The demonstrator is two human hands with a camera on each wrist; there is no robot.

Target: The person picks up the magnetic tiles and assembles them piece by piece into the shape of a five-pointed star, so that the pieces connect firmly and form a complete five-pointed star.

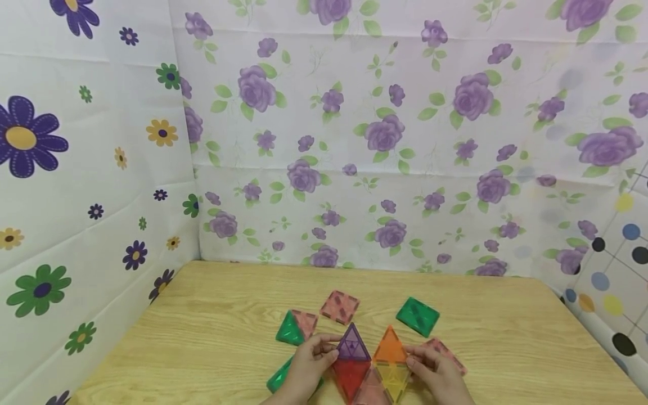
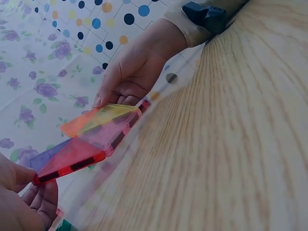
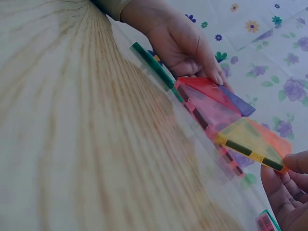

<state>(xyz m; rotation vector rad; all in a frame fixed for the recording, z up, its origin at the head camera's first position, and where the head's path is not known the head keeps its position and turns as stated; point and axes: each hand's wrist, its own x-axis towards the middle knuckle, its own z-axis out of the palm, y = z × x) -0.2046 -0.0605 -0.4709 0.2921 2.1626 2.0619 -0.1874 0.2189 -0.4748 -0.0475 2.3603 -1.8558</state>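
Purple, red, pink, yellow and orange, a bent panel [image 1: 351, 374] of translucent triangles [image 1: 391, 347] is held just above the tabletop [image 1: 228, 295], the left hand [image 1: 311, 361] at its purple-and-red side and the right hand [image 1: 437, 370] at its yellow-and-orange side, each grip a narrow pinch, thumb over, fingers curled beneath. The triangles meet edge to edge, with a notch between the purple and orange points. The left wrist view shows a dark blue device [image 2: 207, 17] on the right sleeve [image 2: 191, 36] (outside the head view's frame).
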